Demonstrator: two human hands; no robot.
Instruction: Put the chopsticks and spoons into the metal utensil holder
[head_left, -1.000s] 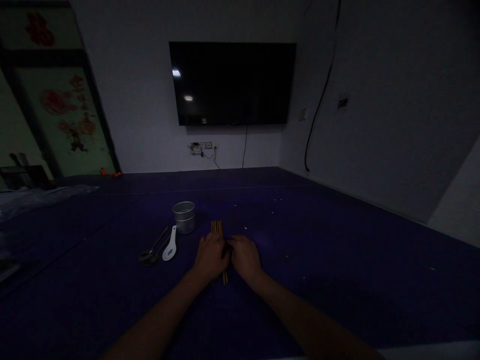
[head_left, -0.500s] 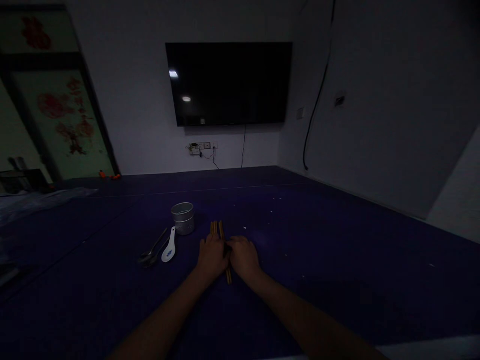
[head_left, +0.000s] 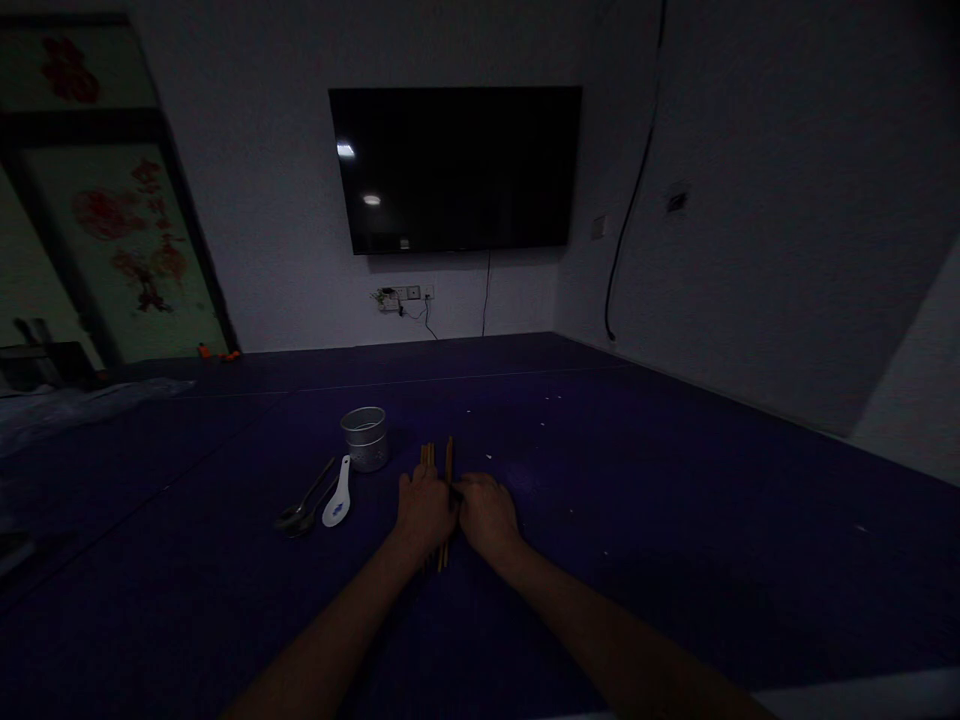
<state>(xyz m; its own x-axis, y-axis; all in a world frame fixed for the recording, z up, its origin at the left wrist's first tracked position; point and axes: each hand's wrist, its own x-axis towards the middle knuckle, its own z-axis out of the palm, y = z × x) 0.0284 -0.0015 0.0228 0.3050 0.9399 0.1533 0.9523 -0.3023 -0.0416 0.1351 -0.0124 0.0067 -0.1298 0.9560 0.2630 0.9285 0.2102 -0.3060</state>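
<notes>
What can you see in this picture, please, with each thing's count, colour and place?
metal cup: one, silver-grey, beyond the spoons
patterned spoon: one, white and blue, before the cup
metal spoons: apparently two, grey, left
sticks: several, partly hidden, yellow-brown, at the hands
surface: one, purple, beneath everything
specks: several, whitish, scattered
plastic sheet: one, clear, far left
small items: unclear count, orange, back left
television: one, black, back wall
sockets: several, pale, below television
cables: several, dark, walls
decorations: several, red, left panels
left hand: one, over the sticks
right hand: one, beside left
</notes>
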